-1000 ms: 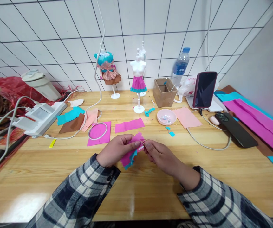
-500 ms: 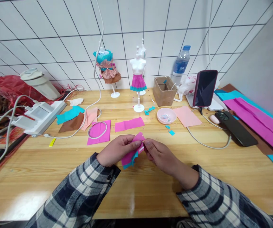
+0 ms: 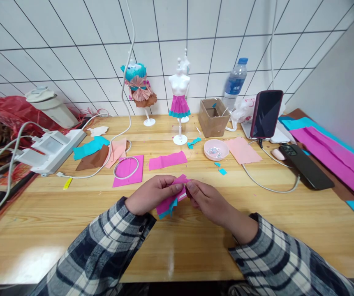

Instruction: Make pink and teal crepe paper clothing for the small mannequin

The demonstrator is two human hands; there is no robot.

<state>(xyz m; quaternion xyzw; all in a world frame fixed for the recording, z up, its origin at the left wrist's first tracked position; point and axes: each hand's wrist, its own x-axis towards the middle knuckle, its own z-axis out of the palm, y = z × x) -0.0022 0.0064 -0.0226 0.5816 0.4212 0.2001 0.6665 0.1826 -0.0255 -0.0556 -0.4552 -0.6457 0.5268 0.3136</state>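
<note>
My left hand (image 3: pixel 155 194) is closed on a magenta piece of crepe paper (image 3: pixel 165 205) with a teal strip (image 3: pixel 168 211) along its lower edge. A small white patch (image 3: pixel 183 196) shows on the magenta, near my right fingertips. My right hand (image 3: pixel 209 201) pinches at the right edge of the same piece, thumb against forefinger. Whether anything else is between those fingertips is too small to tell. Beyond the hands lies a flat magenta strip (image 3: pixel 168 160). Behind it stands a white mini mannequin (image 3: pixel 179 84) in a magenta skirt with a teal hem.
A pink dish of small beads (image 3: pixel 216 150), a cardboard box (image 3: pixel 214 119) and a propped phone (image 3: pixel 267 115) stand to the right, with another phone (image 3: pixel 308 166) lying flat. A decorated mannequin (image 3: pixel 139 86) stands behind. Leftward are paper pieces (image 3: pixel 91 148), cables and a power strip (image 3: pixel 58 152).
Both hands stay in nearly the same place. The magenta piece has shifted slightly between the fingers, and its top edge sits a little lower.
</note>
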